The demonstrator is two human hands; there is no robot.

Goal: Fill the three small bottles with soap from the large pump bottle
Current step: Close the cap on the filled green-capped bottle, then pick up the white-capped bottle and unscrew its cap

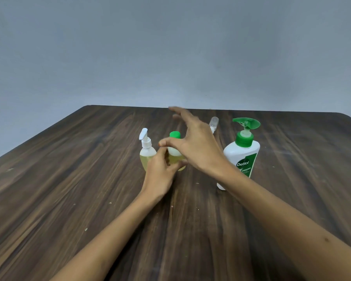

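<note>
Left hand (160,171) grips green-capped bottle (175,153); right hand (199,147) spread above.

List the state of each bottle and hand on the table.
White-pump bottle: upright, part full, pump on.
Green-cap bottle: upright, capped, part full, held.
Clear bottle: mostly hidden.
Dettol bottle: upright, untouched.
Left hand: gripping green-cap bottle.
Right hand: open, above it.

On the table (69,179), the pump bottle (147,152) stands left of the capped bottle (175,151). The large bottle (241,157) is right, another small bottle (213,123) farther back.
</note>
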